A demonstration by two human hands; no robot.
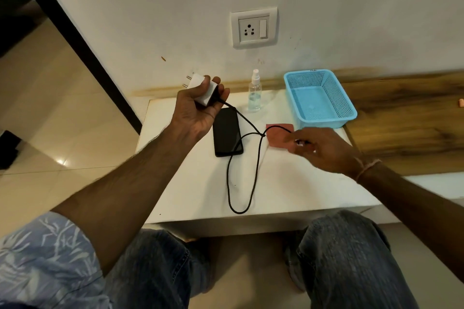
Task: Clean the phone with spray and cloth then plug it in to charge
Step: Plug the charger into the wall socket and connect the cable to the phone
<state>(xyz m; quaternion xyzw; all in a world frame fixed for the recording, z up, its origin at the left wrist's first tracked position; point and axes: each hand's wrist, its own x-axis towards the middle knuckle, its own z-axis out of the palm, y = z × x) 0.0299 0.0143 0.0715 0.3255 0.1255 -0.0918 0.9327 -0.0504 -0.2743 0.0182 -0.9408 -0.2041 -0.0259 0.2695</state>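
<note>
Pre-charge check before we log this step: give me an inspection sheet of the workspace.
Surface: white table, phone lying flat, screen dark.
Job's things: spray bottle upright near wall; red cloth beside phone; white adapter.
Clutter: blue basket, nothing seen inside.
Grippers: left hand grips adapter, pins free; right hand, blurred, pinches cable end.
Cables: black cable loops across table, not plugged into phone.
Surroundings: wall socket, nothing plugged in.

We see a white charger (200, 90) with a black cable (253, 175), a black phone (227, 133), a dusty red cloth (278, 135) and a clear spray bottle (254, 93) capped in white. The worktop (301, 188) is white. The basket (324, 98) is light blue with a fine mesh pattern, and our sleeve (50, 253) is blue with pale leaves.
</note>
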